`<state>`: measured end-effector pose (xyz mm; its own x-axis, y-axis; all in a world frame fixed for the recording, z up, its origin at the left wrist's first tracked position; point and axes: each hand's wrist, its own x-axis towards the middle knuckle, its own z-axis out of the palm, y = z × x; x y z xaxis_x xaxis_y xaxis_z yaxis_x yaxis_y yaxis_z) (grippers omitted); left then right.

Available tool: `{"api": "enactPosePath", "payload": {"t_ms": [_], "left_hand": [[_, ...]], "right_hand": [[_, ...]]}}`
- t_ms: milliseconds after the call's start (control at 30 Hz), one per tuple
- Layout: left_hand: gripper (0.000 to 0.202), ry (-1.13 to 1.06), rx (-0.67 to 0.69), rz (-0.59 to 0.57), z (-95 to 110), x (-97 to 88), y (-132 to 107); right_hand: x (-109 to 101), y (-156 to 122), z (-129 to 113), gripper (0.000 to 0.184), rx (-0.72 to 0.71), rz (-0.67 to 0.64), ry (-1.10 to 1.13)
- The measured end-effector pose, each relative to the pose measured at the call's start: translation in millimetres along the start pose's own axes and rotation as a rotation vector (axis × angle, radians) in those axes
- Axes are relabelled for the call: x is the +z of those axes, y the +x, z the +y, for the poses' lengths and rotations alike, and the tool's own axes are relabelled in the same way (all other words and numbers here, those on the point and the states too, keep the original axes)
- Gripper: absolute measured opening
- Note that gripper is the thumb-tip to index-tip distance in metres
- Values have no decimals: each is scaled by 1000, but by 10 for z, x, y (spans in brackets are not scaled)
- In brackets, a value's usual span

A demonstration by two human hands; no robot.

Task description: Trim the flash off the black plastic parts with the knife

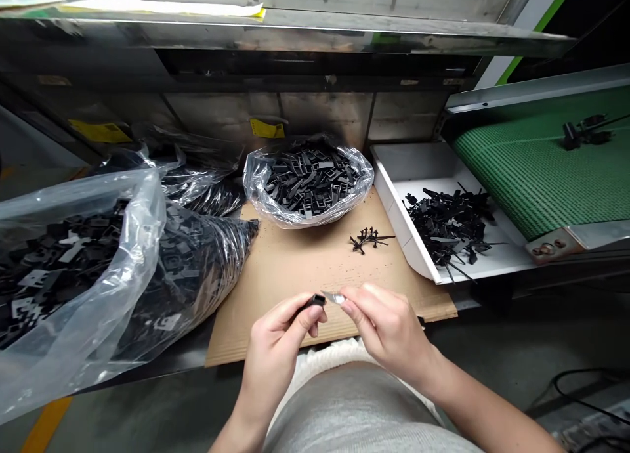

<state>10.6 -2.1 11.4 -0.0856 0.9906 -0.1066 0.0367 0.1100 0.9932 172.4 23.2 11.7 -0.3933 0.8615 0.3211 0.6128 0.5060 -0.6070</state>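
My left hand [280, 338] pinches a small black plastic part [315, 301] between thumb and fingers, just above the front edge of a cardboard sheet [295, 269]. My right hand [386, 325] is closed on a small metal blade [335, 298] whose tip meets the black part. Both hands hover over my lap. Beyond them a clear bag of black plastic parts [308, 180] sits open on the cardboard. A small black sprue piece [367, 239] lies loose on the cardboard to the right.
A large clear bag of black parts [73, 262] fills the left side. A white tray [423, 164] holding black sprues stands at the right, beside a green conveyor belt [536, 171]. A metal shelf runs across the back.
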Motion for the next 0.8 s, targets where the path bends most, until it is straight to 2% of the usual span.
{"api": "enactPosePath", "payload": {"t_ms": [133, 267, 433, 700, 800], "left_hand": [[8, -23, -13, 1, 61, -1, -33], [8, 8, -8, 2, 77, -19, 3], [9, 73, 38, -14, 57, -32, 34], [9, 88, 40, -14, 103, -26, 7], [9, 103, 58, -42, 111, -32, -19]], "right_hand": [[-36, 32, 65, 25, 60, 15, 79], [-89, 11, -14, 26, -3, -50, 157], [-92, -6, -99, 27, -50, -7, 128], [-74, 18, -110, 29, -96, -48, 63], [-60, 28, -75, 27, -68, -24, 6]]}}
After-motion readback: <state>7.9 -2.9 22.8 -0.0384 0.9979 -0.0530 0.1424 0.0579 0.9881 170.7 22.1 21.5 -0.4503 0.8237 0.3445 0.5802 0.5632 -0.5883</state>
